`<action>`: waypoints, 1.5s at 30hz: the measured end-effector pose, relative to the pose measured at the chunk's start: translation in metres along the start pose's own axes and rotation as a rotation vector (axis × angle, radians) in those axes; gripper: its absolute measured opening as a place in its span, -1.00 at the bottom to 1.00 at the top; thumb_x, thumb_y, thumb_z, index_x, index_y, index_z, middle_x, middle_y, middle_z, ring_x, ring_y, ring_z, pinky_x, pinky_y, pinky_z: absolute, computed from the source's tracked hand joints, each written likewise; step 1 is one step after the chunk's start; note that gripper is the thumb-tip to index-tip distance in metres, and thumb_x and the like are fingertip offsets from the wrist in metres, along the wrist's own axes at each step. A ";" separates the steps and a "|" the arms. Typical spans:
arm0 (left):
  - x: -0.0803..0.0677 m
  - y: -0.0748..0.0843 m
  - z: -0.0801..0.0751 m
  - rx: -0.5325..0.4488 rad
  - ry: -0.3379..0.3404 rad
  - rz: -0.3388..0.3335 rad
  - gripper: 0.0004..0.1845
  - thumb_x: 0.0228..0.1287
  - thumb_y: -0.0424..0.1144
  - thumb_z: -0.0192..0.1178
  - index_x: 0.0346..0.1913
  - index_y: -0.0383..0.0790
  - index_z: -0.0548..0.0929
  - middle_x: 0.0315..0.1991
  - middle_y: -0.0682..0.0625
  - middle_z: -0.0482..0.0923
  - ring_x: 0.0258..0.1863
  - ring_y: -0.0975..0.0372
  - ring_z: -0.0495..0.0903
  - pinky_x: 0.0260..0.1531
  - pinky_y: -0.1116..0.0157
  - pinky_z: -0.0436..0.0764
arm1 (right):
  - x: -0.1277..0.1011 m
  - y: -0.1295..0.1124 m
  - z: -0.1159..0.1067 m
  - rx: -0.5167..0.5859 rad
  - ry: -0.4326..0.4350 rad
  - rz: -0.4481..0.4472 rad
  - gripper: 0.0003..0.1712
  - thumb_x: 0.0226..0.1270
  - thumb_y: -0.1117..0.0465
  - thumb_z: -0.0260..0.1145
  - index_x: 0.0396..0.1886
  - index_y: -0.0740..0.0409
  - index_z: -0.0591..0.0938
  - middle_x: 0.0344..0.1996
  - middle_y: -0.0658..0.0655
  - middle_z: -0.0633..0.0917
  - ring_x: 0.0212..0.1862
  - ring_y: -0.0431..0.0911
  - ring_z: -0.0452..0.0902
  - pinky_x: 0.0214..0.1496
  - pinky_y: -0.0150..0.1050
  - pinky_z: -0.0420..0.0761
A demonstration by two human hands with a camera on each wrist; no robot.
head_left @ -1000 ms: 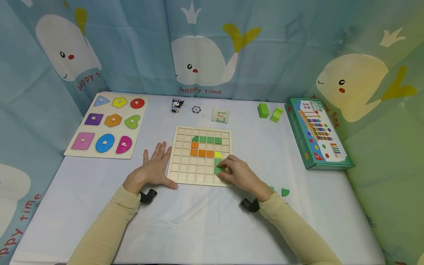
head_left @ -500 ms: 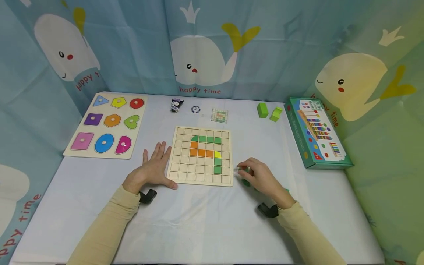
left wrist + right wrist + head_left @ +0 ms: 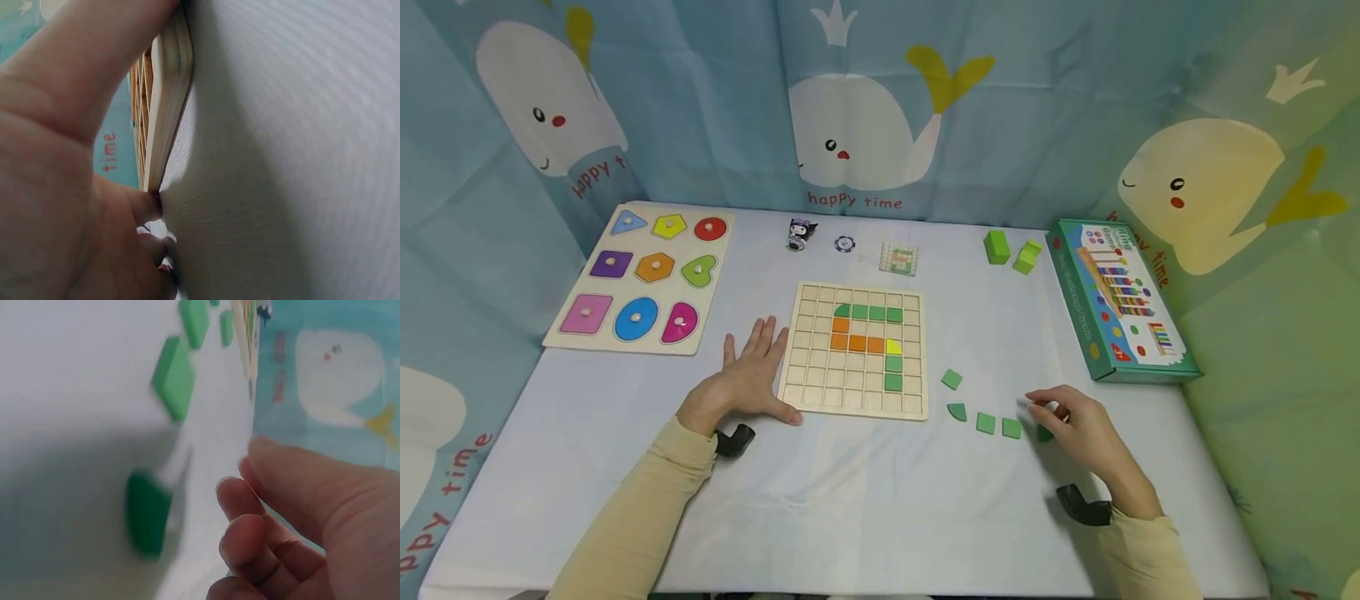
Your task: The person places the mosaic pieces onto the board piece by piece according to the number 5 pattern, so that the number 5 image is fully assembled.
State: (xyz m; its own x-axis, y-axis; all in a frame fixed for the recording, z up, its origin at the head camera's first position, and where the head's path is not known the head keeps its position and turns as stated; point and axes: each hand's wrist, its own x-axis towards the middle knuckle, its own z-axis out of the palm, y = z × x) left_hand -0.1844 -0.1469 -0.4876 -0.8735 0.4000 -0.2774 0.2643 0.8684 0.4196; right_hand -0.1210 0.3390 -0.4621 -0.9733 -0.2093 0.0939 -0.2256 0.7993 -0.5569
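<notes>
My left hand [image 3: 743,379] lies flat on the table with fingers spread, its thumb and fingertips at the left edge of a wooden grid board [image 3: 814,400]. In the left wrist view the thumb reaches over the board's corner [image 3: 172,56]. Green, orange and yellow tiles sit in some cells, including an orange tile [image 3: 857,342] and a yellow tile [image 3: 893,347]. My right hand [image 3: 1086,429], fingers loosely bent and holding nothing, hovers over a green quarter-round tile [image 3: 149,512]. Left of it lie green square tiles [image 3: 1011,428] and another quarter-round tile [image 3: 957,412].
A shape puzzle board [image 3: 625,283] lies at the left. Along the back are a small figurine [image 3: 800,234], a round chip [image 3: 845,244], a pattern card [image 3: 898,259] and green blocks [image 3: 997,247]. A toy box [image 3: 1123,304] lies at the right. A whale-print curtain [image 3: 700,125] hangs behind.
My right hand has left the green tiles on the board's right side and moved rightward over the loose tiles, uncovering several of them. My left hand has stayed in place.
</notes>
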 end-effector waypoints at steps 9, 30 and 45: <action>0.000 -0.001 -0.004 0.019 -0.005 -0.008 0.55 -0.37 0.40 0.49 0.52 -0.42 -0.17 0.52 -0.33 -0.45 0.48 -0.11 -0.50 0.21 -0.33 -0.46 | -0.018 0.012 -0.005 -0.005 -0.133 0.124 -0.60 0.11 0.23 0.53 -0.05 0.24 0.68 -0.35 0.06 0.52 -0.39 -0.12 0.34 -0.47 -0.33 0.35; -0.001 -0.001 -0.001 -0.007 0.022 0.017 0.55 -0.40 0.38 0.51 0.52 -0.44 -0.13 0.52 -0.35 -0.40 0.48 -0.12 -0.46 0.21 -0.34 -0.46 | -0.031 0.015 0.002 -0.148 -0.037 0.201 -0.72 0.12 0.20 0.53 -0.25 0.27 0.69 -0.40 0.04 0.56 -0.39 -0.10 0.40 -0.45 -0.30 0.42; -0.001 0.000 -0.001 0.000 0.017 0.005 0.54 -0.39 0.39 0.50 0.52 -0.42 -0.13 0.52 -0.34 -0.41 0.48 -0.12 -0.46 0.21 -0.35 -0.44 | 0.013 -0.025 0.017 -0.036 -0.010 -0.143 -0.79 0.10 0.27 0.53 -0.27 0.19 0.69 -0.35 0.00 0.60 -0.50 -0.26 0.38 -0.55 -0.36 0.41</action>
State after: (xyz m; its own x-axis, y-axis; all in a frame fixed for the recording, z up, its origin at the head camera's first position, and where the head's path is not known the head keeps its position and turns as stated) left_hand -0.1840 -0.1476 -0.4864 -0.8791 0.3990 -0.2606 0.2687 0.8666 0.4205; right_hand -0.1277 0.3065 -0.4613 -0.9305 -0.3285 0.1617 -0.3639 0.7803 -0.5086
